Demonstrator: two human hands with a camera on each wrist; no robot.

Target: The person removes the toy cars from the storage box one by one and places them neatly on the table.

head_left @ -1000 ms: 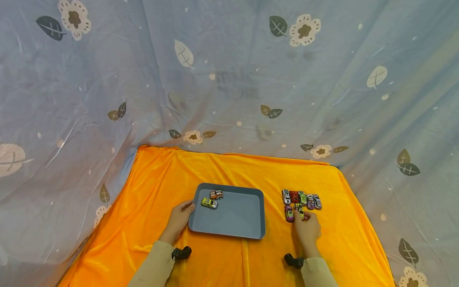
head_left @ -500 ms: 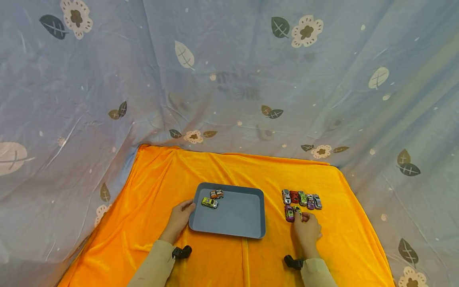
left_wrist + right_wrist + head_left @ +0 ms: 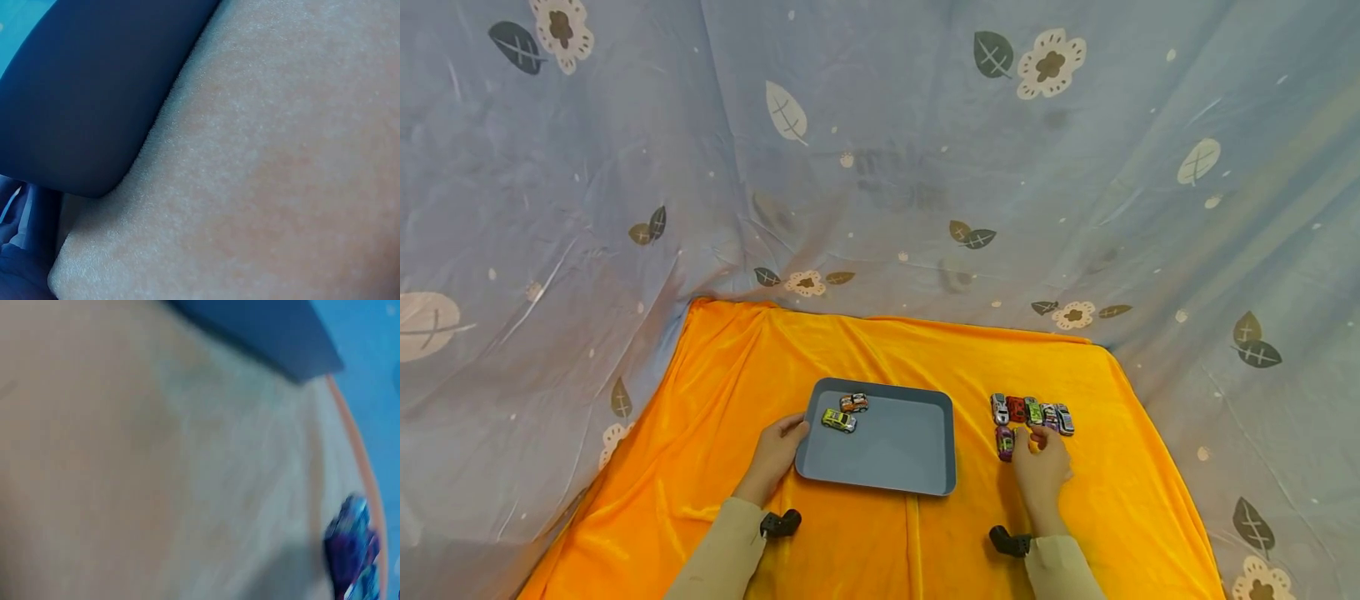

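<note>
Closest to us, two hands at work: the left hand [image 3: 775, 454] grips the left rim of one grey tray [image 3: 887, 457], while the right hand [image 3: 1042, 468] bends thumb and fingers toward each other, a sliver of yellow between, and we can't tell what it holds! Just left of its thumb, one purple car [image 3: 1004, 444]; two cars [image 3: 838, 420] lie in the tray's far left part, near the left fingertips. Beyond the right hand, we count five cars [image 3: 1017, 409] in a row.

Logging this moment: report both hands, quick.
Left hand: holding the gray tray by its edge.
Right hand: curled; whether it holds anything cannot be told.
</note>
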